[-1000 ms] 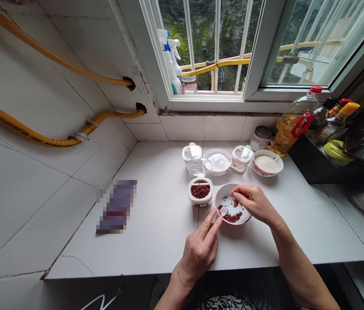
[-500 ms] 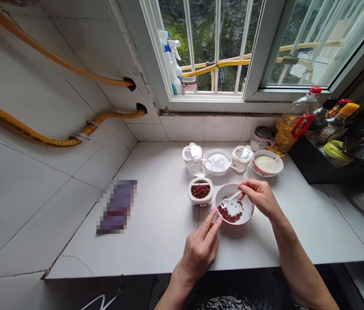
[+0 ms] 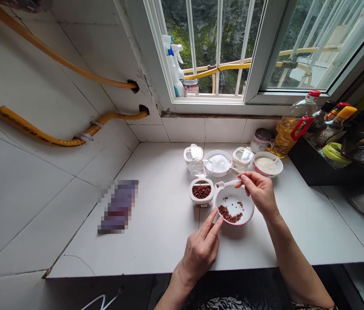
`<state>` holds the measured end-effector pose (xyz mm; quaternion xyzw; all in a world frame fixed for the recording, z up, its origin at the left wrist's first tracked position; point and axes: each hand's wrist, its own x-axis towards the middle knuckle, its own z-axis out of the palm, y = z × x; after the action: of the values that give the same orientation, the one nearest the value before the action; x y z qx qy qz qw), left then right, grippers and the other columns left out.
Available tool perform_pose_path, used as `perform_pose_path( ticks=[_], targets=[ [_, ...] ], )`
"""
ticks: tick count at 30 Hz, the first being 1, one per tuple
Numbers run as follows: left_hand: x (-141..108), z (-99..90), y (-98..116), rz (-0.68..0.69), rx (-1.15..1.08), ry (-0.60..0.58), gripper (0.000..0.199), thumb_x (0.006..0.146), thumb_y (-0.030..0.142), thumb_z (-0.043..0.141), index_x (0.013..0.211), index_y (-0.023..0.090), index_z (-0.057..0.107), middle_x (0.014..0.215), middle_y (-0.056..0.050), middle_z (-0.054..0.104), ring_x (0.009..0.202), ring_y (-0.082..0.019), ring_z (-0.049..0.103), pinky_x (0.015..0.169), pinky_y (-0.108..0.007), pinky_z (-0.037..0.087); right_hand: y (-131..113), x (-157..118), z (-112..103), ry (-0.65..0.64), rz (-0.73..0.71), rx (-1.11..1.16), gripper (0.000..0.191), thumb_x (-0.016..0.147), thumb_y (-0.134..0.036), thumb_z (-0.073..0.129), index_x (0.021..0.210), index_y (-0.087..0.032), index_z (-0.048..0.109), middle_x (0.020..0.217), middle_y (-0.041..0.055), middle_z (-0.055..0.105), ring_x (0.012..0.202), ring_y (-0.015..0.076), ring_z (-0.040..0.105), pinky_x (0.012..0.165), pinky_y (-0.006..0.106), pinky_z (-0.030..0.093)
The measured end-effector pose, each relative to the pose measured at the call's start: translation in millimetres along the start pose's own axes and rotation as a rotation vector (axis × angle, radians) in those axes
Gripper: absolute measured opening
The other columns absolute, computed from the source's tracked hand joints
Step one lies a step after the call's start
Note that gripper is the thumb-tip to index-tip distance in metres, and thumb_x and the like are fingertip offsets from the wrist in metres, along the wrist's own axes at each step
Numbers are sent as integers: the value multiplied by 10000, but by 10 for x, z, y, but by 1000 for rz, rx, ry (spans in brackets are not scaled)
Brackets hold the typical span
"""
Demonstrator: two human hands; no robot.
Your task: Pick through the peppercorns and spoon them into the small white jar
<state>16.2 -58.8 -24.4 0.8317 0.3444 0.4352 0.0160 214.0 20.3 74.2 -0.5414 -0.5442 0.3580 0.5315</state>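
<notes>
A white bowl with a pink rim (image 3: 235, 199) holds reddish-brown Sichuan peppercorns (image 3: 230, 215), mostly along its near side. My left hand (image 3: 201, 247) rests at the bowl's near left; two outstretched fingertips touch the rim and the other fingers are bent. My right hand (image 3: 259, 191) pinches the handle of a small white spoon (image 3: 221, 185), held above the bowl's far rim. The spoon's head points left, with a little dark red in it. Left of the bowl stands a white spice jar (image 3: 201, 201), its clear lid up, with peppercorns inside.
Behind are two white lidded jars (image 3: 192, 154) (image 3: 242, 157), a bowl of white grains (image 3: 218, 163) and a flowered bowl of pale powder (image 3: 267, 165). An oil bottle (image 3: 285, 133) and a black condiment rack (image 3: 314, 170) stand right. A blurred purple packet (image 3: 119, 209) lies left.
My right hand has lifted the spoon up and away from the inside of the bowl to above its far rim. My left hand stays at the bowl's rim.
</notes>
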Motion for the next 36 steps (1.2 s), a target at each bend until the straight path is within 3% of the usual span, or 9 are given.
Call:
perform_pose_path(
  ticks=[3,6,9,13,16,19,24,32,36],
  targets=[
    [-2,5,-4,-3,2,-2,639,881,-67,429,1498,95,405,1449,-243,517,1358,-259,530,1000,-311,560,-37,-66,154,7,-300,-126,171,931,-299,567,913,-180,690,735,48,755,567,144,610,572,274,489],
    [0,7,-7,1,2,-7,653,879,-66,425,1511,94,386,1456,-243,509,1358,-261,529,1005,-318,559,-43,-125,232,-59,-651,-351,162,947,-174,529,924,-200,686,764,50,761,669,175,673,658,300,516],
    [7,2,-6,2,4,-10,648,881,-68,429,1509,86,387,1451,-247,513,1358,-262,529,1016,-322,554,-41,-134,166,-55,-801,-459,175,951,-142,516,940,-201,681,753,50,757,647,178,668,642,303,509],
    [16,-6,-1,-1,2,-3,633,886,-65,434,1499,92,403,1444,-244,521,1361,-258,526,1011,-321,557,-17,-80,-115,17,-607,-489,158,954,-175,521,918,-199,672,706,29,724,640,169,666,664,288,502],
    [14,-6,1,-2,0,-2,623,882,-68,439,1487,82,417,1433,-251,529,1356,-257,532,1003,-313,559,28,-54,-323,-168,-416,-698,207,943,-203,503,826,-196,674,652,25,690,594,163,625,607,274,439],
    [7,-9,3,-2,7,-7,620,881,-68,443,1482,82,426,1433,-252,529,1347,-257,541,992,-307,563,51,-72,-398,-339,-254,-889,241,917,-194,500,748,-199,673,634,32,676,577,161,581,565,273,358],
    [6,-15,10,-8,12,2,619,886,-70,444,1483,94,430,1438,-240,529,1343,-259,546,979,-302,567,2,-123,-283,-516,-71,-752,259,928,-211,485,743,-199,667,634,18,673,566,135,557,566,256,348],
    [7,-17,6,-5,12,0,612,887,-71,467,1477,88,435,1422,-252,541,1320,-262,568,926,-283,587,9,-93,-267,-422,122,-392,261,901,-297,504,707,-194,645,623,3,680,532,118,516,530,236,370],
    [11,-20,6,-5,5,1,615,886,-76,463,1476,91,435,1421,-249,541,1331,-259,558,942,-293,583,35,-64,-301,-370,160,-323,271,882,-344,516,716,-186,661,619,14,691,531,125,487,521,247,359]
  ],
)
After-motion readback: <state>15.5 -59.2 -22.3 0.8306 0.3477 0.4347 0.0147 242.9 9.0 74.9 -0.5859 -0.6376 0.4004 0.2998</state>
